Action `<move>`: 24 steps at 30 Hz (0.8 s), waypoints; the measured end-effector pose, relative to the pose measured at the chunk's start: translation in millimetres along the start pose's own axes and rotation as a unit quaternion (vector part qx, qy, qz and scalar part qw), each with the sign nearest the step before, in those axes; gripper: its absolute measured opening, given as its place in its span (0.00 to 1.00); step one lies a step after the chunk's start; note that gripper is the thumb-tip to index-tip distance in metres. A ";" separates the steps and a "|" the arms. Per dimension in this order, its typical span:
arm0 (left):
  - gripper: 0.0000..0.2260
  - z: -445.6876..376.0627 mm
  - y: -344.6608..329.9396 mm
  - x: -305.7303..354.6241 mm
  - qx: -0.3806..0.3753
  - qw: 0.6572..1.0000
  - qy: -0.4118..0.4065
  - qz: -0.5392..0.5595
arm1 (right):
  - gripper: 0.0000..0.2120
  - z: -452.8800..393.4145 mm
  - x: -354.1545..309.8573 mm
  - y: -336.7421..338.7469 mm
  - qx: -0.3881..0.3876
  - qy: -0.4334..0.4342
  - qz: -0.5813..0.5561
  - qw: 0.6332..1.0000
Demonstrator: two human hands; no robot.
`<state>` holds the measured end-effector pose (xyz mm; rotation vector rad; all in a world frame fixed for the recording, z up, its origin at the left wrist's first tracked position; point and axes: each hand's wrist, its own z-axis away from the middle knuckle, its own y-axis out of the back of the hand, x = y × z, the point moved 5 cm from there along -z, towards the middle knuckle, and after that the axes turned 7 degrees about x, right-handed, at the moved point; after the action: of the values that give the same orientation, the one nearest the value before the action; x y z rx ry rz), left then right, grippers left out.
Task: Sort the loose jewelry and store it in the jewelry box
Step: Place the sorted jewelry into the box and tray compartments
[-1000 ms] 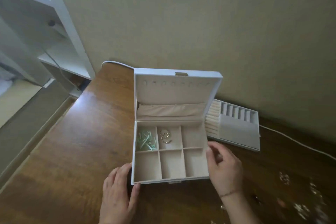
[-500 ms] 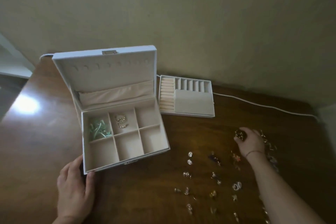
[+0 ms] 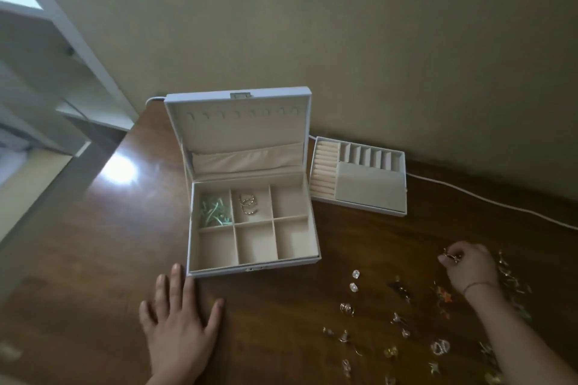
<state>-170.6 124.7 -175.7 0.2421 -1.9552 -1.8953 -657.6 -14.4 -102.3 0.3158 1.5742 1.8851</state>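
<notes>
Right hand (image 3: pixel 469 269) is pinching a gold piece (image 3: pixel 451 256) in curled fingers; left hand (image 3: pixel 178 325) is lying flat, fingers spread, on the worktop (image 3: pixel 93 259) beside the open jewelry box (image 3: pixel 253 267).

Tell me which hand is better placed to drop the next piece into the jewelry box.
The right hand: its fingers already pinch a gold piece beside the loose jewelry. The left hand lies flat, holding nothing, near the jewelry box.

one jewelry box (image 3: pixel 252 269), one tray (image 3: pixel 359 209), two hands (image 3: pixel 179 334)
</notes>
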 end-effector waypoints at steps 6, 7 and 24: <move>0.35 -1.2 1.1 2.5 0.019 1.000 0.003 -0.002 | 0.11 23.8 -45.3 2.1 -0.016 0.038 -0.127 0.991; 0.35 -0.8 0.7 2.2 0.017 1.000 0.003 -0.001 | 0.10 34.6 -65.8 2.4 -0.016 0.062 -0.170 0.983; 0.36 -4.9 -0.1 -1.9 0.012 1.000 0.000 0.024 | 0.04 131.1 -307.6 -100.1 -0.091 0.423 -0.149 0.889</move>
<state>-166.9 121.0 -176.1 0.1998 -1.9675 -1.8430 -317.8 -94.0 -96.7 -0.9069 1.7914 1.9957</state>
